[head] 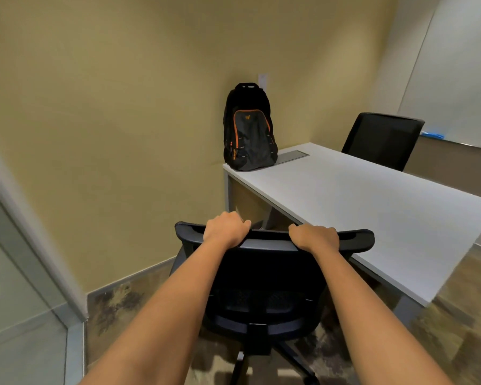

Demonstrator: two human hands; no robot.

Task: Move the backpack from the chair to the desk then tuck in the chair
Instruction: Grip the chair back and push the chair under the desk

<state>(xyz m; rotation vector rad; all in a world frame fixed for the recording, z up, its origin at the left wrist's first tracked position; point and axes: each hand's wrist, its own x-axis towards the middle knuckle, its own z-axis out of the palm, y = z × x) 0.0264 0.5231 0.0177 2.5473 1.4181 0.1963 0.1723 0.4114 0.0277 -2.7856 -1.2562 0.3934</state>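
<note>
matt white desk, mesh-backed chair

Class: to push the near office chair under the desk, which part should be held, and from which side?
Hold the top rail of the near chair backrest from behind. It is a wide bar facing the person, and both the left hand and right hand fit there, spaced apart.

Single view only, head cam, wide-angle, edges bowed. Looks fwd and down from standing height. Nearest: both forearms run in from bottom edge to left hand and right hand on office chair backrest top, frame centre-low. Desk mid-distance, centre-right. Backpack at far desk corner by wall. Second chair farthest, behind desk.
</note>
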